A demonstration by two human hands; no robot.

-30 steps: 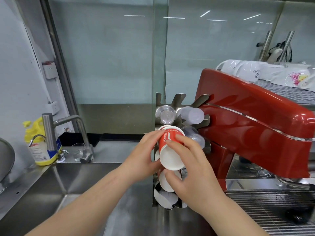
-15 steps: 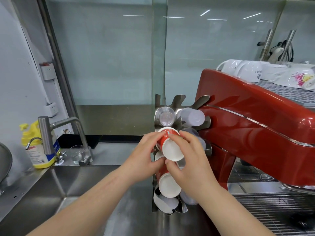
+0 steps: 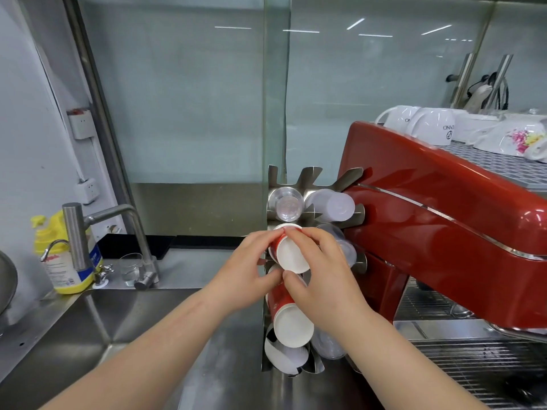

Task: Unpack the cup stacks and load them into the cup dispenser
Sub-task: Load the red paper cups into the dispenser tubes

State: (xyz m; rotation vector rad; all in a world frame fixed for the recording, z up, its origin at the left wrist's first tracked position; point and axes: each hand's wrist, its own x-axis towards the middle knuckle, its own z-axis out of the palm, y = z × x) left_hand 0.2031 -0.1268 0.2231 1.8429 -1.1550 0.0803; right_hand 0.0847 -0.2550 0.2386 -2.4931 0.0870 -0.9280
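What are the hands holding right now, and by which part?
Both the left hand and the right hand grip the red paper cup stack by its sides near the white base end, at the cup dispenser.

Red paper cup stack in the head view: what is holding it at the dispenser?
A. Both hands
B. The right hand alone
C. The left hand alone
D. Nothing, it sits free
A: the left hand and the right hand both curl their fingers round the red paper cup stack at the cup dispenser.
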